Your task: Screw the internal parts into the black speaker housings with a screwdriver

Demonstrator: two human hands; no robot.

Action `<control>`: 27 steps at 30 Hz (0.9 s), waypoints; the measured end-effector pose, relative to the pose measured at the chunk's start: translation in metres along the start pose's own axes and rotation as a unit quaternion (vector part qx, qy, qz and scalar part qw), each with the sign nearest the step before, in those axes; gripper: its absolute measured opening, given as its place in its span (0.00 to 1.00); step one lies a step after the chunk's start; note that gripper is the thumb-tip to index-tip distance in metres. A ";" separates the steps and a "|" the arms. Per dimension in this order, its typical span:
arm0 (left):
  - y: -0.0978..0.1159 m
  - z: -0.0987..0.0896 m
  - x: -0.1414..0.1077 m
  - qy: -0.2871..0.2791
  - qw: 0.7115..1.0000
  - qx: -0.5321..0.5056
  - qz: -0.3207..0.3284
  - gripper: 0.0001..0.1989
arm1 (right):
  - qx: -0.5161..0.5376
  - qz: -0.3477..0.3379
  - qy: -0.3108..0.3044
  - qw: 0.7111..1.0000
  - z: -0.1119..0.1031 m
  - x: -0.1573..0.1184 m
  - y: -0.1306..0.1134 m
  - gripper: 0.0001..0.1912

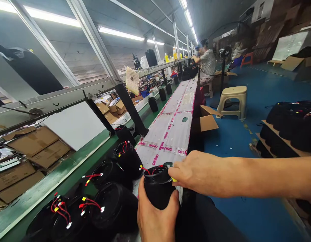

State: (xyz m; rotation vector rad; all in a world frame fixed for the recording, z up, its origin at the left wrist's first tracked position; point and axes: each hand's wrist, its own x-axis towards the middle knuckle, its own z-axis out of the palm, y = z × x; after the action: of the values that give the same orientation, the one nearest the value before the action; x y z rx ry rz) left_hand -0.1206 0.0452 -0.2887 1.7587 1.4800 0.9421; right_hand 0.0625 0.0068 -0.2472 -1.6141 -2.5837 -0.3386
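Observation:
My left hand (158, 215) is wrapped round a black cylinder (159, 190) at the lower centre, thumb on its right side. Red wires with small yellow and white ends stick out of the cylinder's open top. At the right of its rim is my right hand (187, 169), fingers closed on a small yellow item (174, 179) that touches or nearly touches the cylinder; most of it is hidden. Just left stands another black cylinder (129, 159) with red wires.
Several black cylinders with wires (115, 205) crowd the green conveyor (77, 164) at left. A printed white sheet (170, 131) covers the bench. Farther off are a black post (131, 109), an open carton (208, 122), a beige stool (232, 101) and a seated person (207, 64).

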 end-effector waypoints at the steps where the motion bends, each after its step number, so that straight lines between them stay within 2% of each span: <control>1: 0.000 0.000 0.000 0.001 1.000 0.006 0.000 0.37 | 0.010 0.002 -0.011 1.000 -0.002 0.001 0.000 0.05; 8: 0.003 0.005 0.004 -0.001 1.000 0.029 -0.007 0.35 | 0.024 0.016 -0.019 0.999 -0.008 0.009 0.001 0.09; 11: 0.003 0.005 0.006 -0.004 1.000 0.022 0.001 0.34 | 0.032 0.010 -0.016 0.999 -0.003 0.007 0.003 0.05; 13: 0.000 0.004 0.008 0.007 1.000 0.020 0.002 0.38 | 0.041 0.002 0.043 0.998 0.004 0.003 0.003 0.02; 16: -0.005 0.000 0.012 0.016 1.000 -0.004 0.004 0.41 | 0.103 0.037 0.181 0.978 0.016 -0.002 0.004 0.13; 18: -0.007 -0.002 0.013 0.021 1.000 -0.013 0.011 0.41 | 0.155 0.091 0.212 0.961 0.018 -0.003 0.005 0.15; 23: -0.007 0.003 0.010 0.032 0.999 -0.006 0.001 0.42 | 0.271 0.142 0.152 0.940 0.014 0.000 0.000 0.12; 27: -0.013 0.009 0.005 0.035 0.999 -0.005 0.034 0.44 | 0.333 0.149 0.175 0.915 0.018 0.006 -0.004 0.16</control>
State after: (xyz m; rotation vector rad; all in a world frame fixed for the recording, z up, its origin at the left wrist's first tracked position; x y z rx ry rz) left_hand -0.1189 0.0520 -0.3037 1.7937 1.4645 1.0541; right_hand 0.0573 0.0141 -0.2646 -1.4723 -1.8494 0.2381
